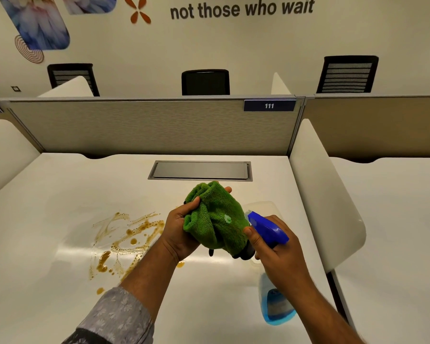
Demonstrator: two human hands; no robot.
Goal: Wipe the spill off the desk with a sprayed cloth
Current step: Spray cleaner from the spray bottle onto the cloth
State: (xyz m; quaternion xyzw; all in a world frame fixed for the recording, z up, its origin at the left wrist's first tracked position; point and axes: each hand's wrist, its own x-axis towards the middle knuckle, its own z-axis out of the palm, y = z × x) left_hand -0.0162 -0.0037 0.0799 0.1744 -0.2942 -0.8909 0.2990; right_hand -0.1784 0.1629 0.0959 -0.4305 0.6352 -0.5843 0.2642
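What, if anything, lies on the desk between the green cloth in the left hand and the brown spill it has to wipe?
Nothing visible. The cloth is bunched in the left hand, held above the desk; the spill lies just left of and below it on bare surface. The spray bottle in the right hand is on the opposite side.
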